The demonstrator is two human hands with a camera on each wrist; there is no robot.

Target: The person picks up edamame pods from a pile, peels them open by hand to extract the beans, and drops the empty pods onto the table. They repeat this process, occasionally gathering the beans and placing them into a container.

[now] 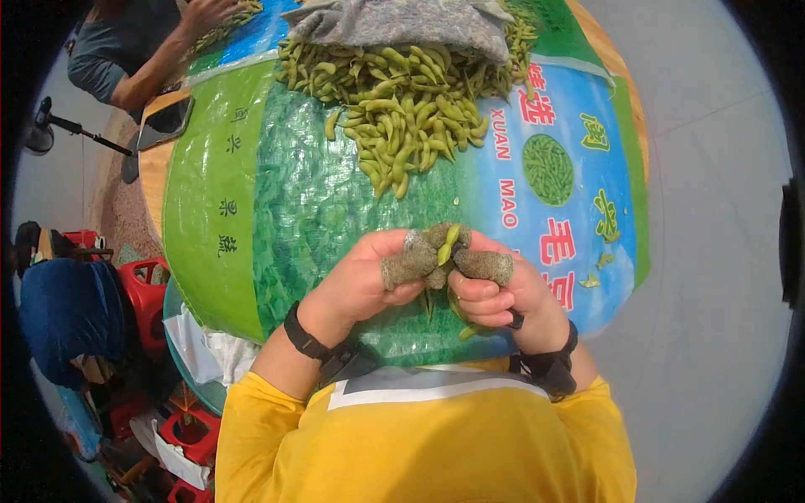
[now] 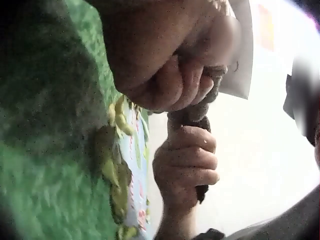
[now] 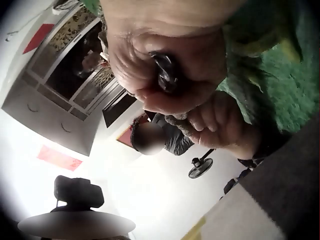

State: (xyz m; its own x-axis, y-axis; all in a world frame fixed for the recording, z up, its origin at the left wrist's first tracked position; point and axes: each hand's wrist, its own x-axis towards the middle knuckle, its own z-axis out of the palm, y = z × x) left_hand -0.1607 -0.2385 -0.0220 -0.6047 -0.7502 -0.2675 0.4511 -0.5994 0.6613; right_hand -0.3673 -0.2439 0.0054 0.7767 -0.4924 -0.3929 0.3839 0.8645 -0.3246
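My left hand (image 1: 362,275) and right hand (image 1: 511,289) meet over the table, both pinching one green edamame pod (image 1: 449,244) between thumbs and forefingers. Grey-brown speckled wraps (image 1: 486,266) cover those digits. The right hand's other fingers curl around a small black tool (image 3: 166,75), its kind hidden by the palm; its dark end pokes out below the fist in the left wrist view. Below the hands lie a few loose pods (image 1: 470,332). A large heap of edamame pods (image 1: 411,126) sits beyond them, partly under a grey cloth (image 1: 398,23).
A green and blue printed plastic sheet (image 1: 210,193) covers the round wooden table. At its left edge lies a phone (image 1: 166,121). Another person's arm (image 1: 159,63) reaches over the far left side. Red stools (image 1: 144,302) and a teal basin (image 1: 180,335) stand at the left.
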